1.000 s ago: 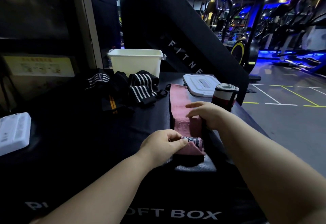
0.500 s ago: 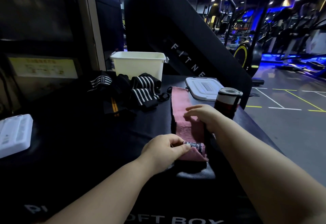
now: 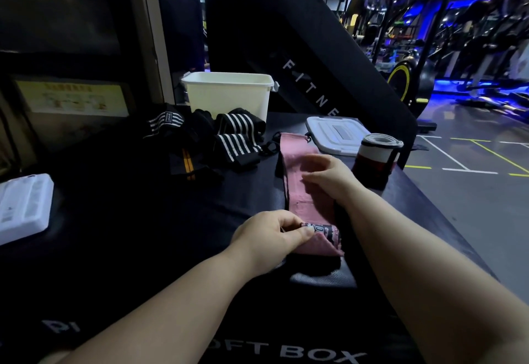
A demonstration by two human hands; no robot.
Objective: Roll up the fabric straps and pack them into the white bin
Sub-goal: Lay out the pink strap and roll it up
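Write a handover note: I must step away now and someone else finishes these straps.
Left hand pinches the near end of the pink strap, which lies stretched out, unrolled.
Right hand rests flat on its middle.
Done: one red-and-white roll stands beside the bin lid.
Left: roll the pink strap and the black striped straps, then pack everything into the white bin, whose inside is hidden.

bin (image 3: 229, 97) behind straps (image 3: 237, 140), lid (image 3: 335, 134) right, roll (image 3: 378, 154) beside lid

Left hand (image 3: 272, 237) pinches strap (image 3: 309, 209); right hand (image 3: 329, 180) presses flat.
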